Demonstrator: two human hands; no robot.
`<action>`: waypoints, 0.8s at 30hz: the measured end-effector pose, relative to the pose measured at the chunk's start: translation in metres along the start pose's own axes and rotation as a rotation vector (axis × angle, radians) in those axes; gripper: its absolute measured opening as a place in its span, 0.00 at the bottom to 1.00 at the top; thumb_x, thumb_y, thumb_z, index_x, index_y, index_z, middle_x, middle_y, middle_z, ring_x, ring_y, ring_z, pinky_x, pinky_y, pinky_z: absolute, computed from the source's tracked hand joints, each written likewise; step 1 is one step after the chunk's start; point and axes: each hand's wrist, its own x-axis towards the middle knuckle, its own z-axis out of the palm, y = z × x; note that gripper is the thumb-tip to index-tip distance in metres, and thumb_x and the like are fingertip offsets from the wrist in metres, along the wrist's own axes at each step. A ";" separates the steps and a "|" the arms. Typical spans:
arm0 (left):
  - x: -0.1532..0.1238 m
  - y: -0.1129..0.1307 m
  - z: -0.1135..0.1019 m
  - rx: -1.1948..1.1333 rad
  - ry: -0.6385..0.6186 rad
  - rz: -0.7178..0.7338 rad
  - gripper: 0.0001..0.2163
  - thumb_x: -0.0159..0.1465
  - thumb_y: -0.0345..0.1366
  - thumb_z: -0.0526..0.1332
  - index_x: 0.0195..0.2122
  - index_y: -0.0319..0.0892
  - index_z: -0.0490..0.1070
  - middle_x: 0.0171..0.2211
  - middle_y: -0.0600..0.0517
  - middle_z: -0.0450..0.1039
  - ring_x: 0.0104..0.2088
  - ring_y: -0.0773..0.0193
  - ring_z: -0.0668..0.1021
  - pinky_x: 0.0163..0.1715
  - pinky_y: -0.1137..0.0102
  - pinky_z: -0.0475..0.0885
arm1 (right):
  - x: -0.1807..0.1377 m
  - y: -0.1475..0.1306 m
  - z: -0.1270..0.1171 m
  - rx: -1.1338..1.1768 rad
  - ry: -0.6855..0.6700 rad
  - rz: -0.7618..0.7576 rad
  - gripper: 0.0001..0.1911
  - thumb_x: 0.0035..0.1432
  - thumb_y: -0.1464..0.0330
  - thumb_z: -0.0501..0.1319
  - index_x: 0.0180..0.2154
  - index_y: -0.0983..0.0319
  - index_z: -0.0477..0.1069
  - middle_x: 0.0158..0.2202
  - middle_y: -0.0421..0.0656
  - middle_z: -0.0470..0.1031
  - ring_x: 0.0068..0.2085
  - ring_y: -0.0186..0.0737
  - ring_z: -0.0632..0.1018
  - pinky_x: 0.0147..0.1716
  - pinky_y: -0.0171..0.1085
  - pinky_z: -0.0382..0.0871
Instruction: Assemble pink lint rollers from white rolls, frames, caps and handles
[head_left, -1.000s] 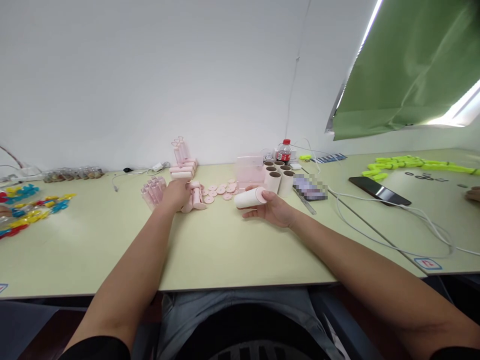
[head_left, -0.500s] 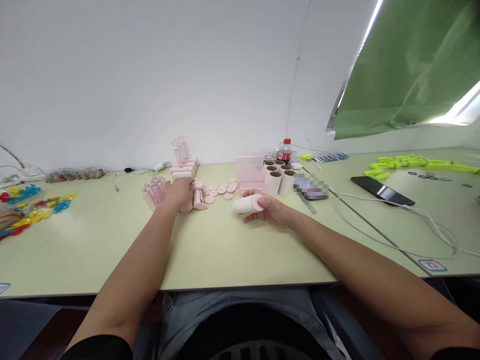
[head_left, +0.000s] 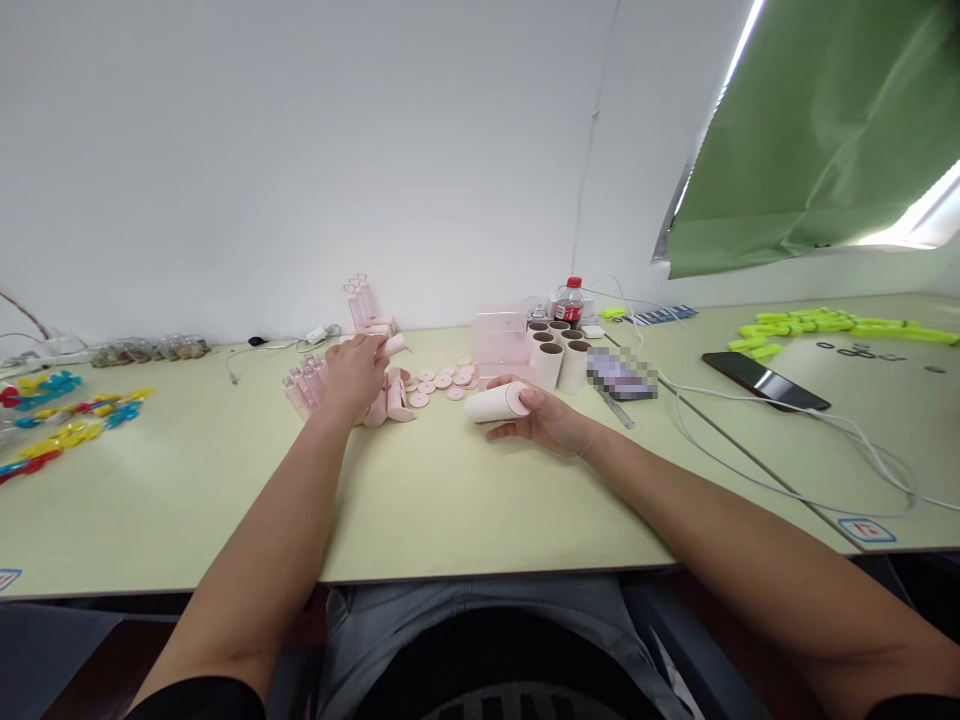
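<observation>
My right hand (head_left: 551,415) is closed around a white tube (head_left: 491,405), which lies sideways just over the table with a pink disc (head_left: 517,398) at the near right end under my thumb. My left hand (head_left: 356,372) pinches a pink curled piece (head_left: 394,346) above a small pile of similar pink curled pieces (head_left: 397,392). Left of that hand stand several clear pink tubes (head_left: 301,388). Between the hands, several flat pink discs with centre holes (head_left: 442,378) lie scattered on the table.
Several upright white tubes with brown insides (head_left: 574,365) stand beside a clear pink box (head_left: 501,340). Behind them is a cola bottle (head_left: 570,305). A black phone (head_left: 765,382), white cables (head_left: 750,480) and neon yellow pieces (head_left: 817,325) lie right; colourful plastic pieces (head_left: 71,435) lie left.
My left hand has risen slightly from the pile, lifting a pink curled piece. My right hand and its white tube stay nearly in place, the tube turned a little.
</observation>
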 end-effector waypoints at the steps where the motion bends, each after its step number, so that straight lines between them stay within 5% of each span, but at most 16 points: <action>1: -0.001 0.001 -0.001 -0.020 0.042 0.002 0.15 0.64 0.32 0.52 0.50 0.44 0.70 0.50 0.45 0.73 0.53 0.50 0.71 0.54 0.55 0.59 | 0.000 0.000 0.000 0.005 0.003 -0.004 0.29 0.50 0.50 0.67 0.48 0.57 0.67 0.48 0.47 0.75 0.47 0.49 0.78 0.46 0.50 0.73; 5: -0.006 0.012 -0.008 -0.194 0.183 0.023 0.16 0.65 0.34 0.54 0.52 0.44 0.69 0.50 0.46 0.72 0.52 0.53 0.72 0.55 0.57 0.62 | 0.001 0.001 -0.002 0.033 0.016 -0.017 0.28 0.49 0.49 0.67 0.47 0.58 0.68 0.49 0.49 0.76 0.46 0.48 0.79 0.45 0.49 0.74; 9: -0.015 0.034 -0.008 -0.562 0.230 0.023 0.19 0.63 0.39 0.58 0.55 0.43 0.67 0.49 0.46 0.72 0.44 0.58 0.75 0.45 0.64 0.71 | 0.000 -0.001 0.000 0.098 0.029 0.004 0.31 0.50 0.47 0.64 0.49 0.60 0.69 0.49 0.51 0.77 0.46 0.51 0.79 0.47 0.50 0.73; 15: -0.038 0.077 0.004 -0.981 0.040 0.107 0.25 0.62 0.45 0.61 0.59 0.42 0.63 0.43 0.47 0.72 0.31 0.68 0.74 0.28 0.73 0.71 | -0.001 -0.010 0.001 0.229 -0.034 0.080 0.43 0.55 0.38 0.49 0.55 0.66 0.65 0.49 0.58 0.76 0.46 0.56 0.80 0.50 0.56 0.70; 24: -0.053 0.091 0.018 -1.052 -0.040 0.250 0.25 0.64 0.44 0.61 0.60 0.46 0.59 0.44 0.49 0.70 0.33 0.69 0.73 0.31 0.73 0.71 | -0.003 -0.008 0.003 0.217 -0.177 0.187 0.45 0.58 0.37 0.44 0.61 0.65 0.59 0.51 0.58 0.75 0.48 0.53 0.79 0.54 0.56 0.66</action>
